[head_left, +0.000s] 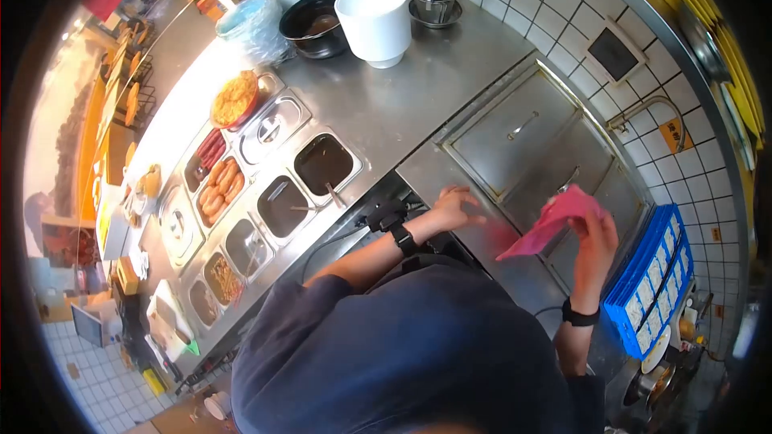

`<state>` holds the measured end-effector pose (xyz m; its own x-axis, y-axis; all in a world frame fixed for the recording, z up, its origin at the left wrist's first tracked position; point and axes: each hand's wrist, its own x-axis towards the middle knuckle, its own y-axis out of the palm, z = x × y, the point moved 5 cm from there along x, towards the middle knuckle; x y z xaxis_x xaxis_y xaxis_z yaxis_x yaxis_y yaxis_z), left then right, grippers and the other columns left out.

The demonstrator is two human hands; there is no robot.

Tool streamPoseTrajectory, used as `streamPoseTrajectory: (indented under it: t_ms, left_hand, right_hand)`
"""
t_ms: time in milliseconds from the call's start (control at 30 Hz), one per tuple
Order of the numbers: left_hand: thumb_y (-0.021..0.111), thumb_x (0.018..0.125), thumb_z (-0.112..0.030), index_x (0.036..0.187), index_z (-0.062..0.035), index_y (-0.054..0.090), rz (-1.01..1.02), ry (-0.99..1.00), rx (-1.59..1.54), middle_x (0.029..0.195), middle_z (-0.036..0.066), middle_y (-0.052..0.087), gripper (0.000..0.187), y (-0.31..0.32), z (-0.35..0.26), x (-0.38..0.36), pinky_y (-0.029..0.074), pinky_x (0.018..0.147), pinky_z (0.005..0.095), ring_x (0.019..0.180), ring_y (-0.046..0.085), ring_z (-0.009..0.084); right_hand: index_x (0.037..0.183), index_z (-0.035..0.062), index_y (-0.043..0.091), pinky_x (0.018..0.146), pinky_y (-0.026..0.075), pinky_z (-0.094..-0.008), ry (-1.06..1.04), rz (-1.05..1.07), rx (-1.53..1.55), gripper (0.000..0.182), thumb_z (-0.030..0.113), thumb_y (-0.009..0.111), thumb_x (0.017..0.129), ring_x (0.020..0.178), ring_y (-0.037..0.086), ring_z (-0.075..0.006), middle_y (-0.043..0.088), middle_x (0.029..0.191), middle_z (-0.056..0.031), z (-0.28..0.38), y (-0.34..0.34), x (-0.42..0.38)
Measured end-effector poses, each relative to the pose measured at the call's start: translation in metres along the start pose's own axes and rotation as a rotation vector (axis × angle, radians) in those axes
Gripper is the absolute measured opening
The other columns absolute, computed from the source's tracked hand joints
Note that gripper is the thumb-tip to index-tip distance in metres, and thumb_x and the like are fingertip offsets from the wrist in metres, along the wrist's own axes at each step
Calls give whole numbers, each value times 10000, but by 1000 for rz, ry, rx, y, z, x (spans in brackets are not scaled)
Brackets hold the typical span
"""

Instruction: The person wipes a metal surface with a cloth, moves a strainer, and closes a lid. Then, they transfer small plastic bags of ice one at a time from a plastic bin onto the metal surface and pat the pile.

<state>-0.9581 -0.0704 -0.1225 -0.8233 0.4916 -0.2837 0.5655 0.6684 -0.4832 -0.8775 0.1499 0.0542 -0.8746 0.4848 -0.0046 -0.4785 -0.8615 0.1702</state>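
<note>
My right hand (pixel 593 239) grips a pink cloth (pixel 556 221) by one end, and the cloth hangs out toward the left. Nothing is in my left hand (pixel 457 209); its fingers are spread over the counter's front edge. Below and around the cloth lies a steel counter section with flat metal lids (pixel 515 137) that carry small handles. A faint pink blur shows between the cloth and my left hand.
Steel pans of dark sauce (pixel 324 162), sausages (pixel 219 190) and toppings stand to the left. White bowls (pixel 374 20) and a black pot (pixel 312 22) sit at the back. A blue crate (pixel 650 283) is at the right, beside a tiled wall with a tap (pixel 643 108).
</note>
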Motion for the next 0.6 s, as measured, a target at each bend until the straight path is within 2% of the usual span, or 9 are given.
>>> streamPoseTrajectory:
  t_ms: [100, 200, 333, 467, 500, 600]
  left_hand:
    - [746, 703, -327, 1075, -69, 598, 151, -94, -347, 1137, 133, 556, 477, -14, 10, 16, 359, 936, 340, 1116, 463, 254]
    - [735, 729, -278, 1106, -23, 562, 203, -134, -472, 1023, 117, 596, 487, -29, 20, 22, 392, 882, 300, 1007, 523, 201]
    - [778, 664, -298, 1072, -25, 591, 165, -88, -485, 1093, 158, 571, 525, -43, 36, 28, 436, 850, 333, 1014, 543, 247]
    - [790, 645, -277, 1118, -17, 562, 285, -98, -527, 1163, 166, 536, 586, -38, 38, 32, 395, 919, 327, 1116, 487, 256]
    - [800, 619, -268, 1140, -38, 552, 263, -48, -530, 1159, 165, 540, 621, -30, 43, 37, 406, 911, 336, 1090, 504, 276]
    - [780, 645, -202, 1181, -47, 505, 193, 171, -227, 1152, 118, 541, 622, -29, 18, 41, 375, 946, 340, 1114, 478, 249]
  right_hand:
    - [919, 7, 597, 685, 497, -236, -17, 21, -40, 104, 79, 545, 864, 752, 593, -109, 616, 861, -36, -3, 42, 14]
    - [886, 7, 596, 669, 505, -231, -35, 0, -29, 79, 69, 555, 857, 713, 597, -107, 617, 826, -34, -6, 63, 26]
    - [846, 14, 588, 669, 510, -241, -52, -49, -12, 59, 63, 558, 856, 707, 598, -108, 617, 820, -35, 1, 67, 31]
    - [829, 11, 578, 680, 516, -256, -128, -90, -25, 70, 66, 551, 863, 719, 603, -118, 618, 833, -45, 20, 65, 32]
    - [831, 9, 577, 682, 518, -259, -147, -98, -29, 70, 65, 550, 863, 722, 605, -120, 619, 837, -48, 24, 63, 33]
    - [835, 5, 576, 689, 520, -267, -166, -125, -16, 70, 61, 547, 864, 730, 608, -128, 619, 848, -55, 29, 54, 30]
